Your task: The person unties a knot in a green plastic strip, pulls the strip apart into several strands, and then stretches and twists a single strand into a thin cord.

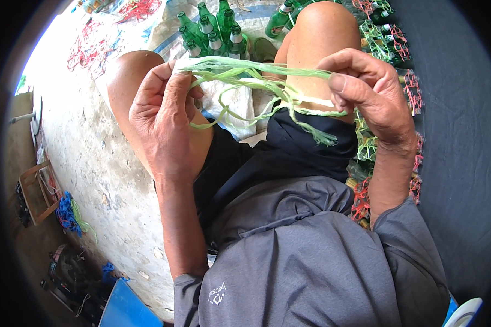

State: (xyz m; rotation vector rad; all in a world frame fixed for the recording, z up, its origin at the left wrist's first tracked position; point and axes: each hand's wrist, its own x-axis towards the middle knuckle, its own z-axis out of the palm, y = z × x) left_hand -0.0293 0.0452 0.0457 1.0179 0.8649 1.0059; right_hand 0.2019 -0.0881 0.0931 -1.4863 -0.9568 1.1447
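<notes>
Light green plastic twine (240,71) stretches in several strands between my two hands, above my lap. My left hand (166,109) pinches its left end between thumb and fingers. On the other side, my right hand (365,90) has thumb and forefinger closed on the far end. Lower strands form loose loops and meet in a knot (293,99) nearer the right hand. From that knot a frayed tail (321,135) hangs down over my dark shorts.
Several green glass bottles (207,30) stand beyond my knees, and another bottle (278,20) is near my right knee. To the right, netted bottles (379,43) line a dark cloth (453,125). Pink twine (90,46) lies at the far left. A wooden frame (40,191) stands at the left.
</notes>
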